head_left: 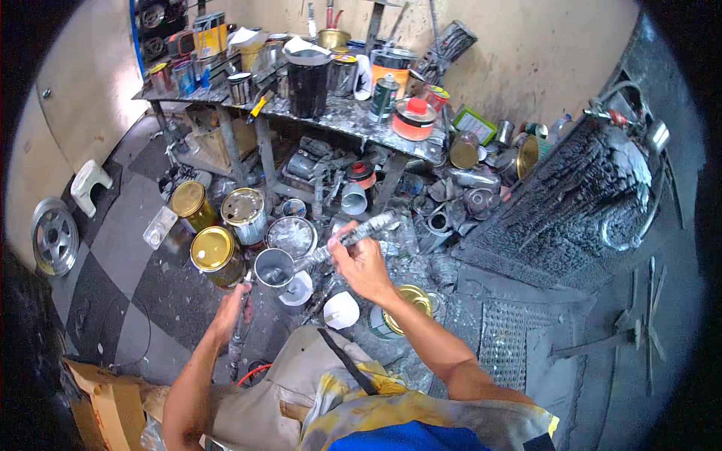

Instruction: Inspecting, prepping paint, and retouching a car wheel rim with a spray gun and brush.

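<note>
While gripping a paint-crusted stick (374, 226) in the right hand (364, 267), apparently busy with stirring or scraping at the grey can (271, 259), to judge by the stick's lower end at or just over that can's right rim; impossible to tell whether touching. Holding the stick with right fingers fully curled, without visible gap. Holding also, just to the near left of the can, a slim dark tool (236, 349) with the left hand (229, 310), fingers likewise curled; hard to tell its kind. Note a gold-lidded can (213, 249) left of the grey can, a white disc (341, 310) to its near right, and the cluttered surface (346, 124) well beyond. For the next move, probably best to steady the grey can and guide the stick cleanly past the rim, catching drips inside.
</note>
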`<state>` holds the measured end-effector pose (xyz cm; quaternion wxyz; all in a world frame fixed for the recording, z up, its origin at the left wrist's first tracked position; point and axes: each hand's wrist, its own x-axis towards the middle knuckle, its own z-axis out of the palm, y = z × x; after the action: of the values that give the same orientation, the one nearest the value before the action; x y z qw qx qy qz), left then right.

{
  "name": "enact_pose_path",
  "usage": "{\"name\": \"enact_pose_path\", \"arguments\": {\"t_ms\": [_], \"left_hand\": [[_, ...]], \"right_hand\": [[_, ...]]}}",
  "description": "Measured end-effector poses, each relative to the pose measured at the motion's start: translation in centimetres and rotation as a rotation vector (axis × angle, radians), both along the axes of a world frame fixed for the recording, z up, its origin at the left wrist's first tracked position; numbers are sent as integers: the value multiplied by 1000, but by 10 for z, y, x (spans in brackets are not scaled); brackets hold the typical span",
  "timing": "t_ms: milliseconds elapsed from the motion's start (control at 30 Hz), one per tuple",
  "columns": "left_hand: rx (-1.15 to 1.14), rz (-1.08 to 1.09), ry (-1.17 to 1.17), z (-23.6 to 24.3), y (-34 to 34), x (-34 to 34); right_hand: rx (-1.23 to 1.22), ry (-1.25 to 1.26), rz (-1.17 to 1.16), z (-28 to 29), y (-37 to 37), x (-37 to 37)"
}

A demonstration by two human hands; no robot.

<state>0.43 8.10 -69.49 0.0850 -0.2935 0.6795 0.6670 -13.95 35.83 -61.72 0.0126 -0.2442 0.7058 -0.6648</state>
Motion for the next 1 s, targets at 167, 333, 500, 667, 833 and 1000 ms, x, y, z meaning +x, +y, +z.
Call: {"name": "enact_pose_path", "arguments": {"t_ms": [167,333,500,667,833,1000], "left_hand": [[65,-3,12,-14,0,-17],[212,106,22,-1,5,-19],[195,58,-15,-18,-12,-19],[189,106,-29,-18,-11,-9],[208,124,-14,-15,-19,-1],[178,143,18,6,-14,1]], "right_hand": [[-302,-479,-198,-20,55,3],[-537,-668,-298,-49,128,-1],[-691,-402,-404,-14,143,-15],[-542,37,-342,41,96,-50],[-105,480,-319,81,29,-109],[194,932,-253,86,-15,-206]]}}
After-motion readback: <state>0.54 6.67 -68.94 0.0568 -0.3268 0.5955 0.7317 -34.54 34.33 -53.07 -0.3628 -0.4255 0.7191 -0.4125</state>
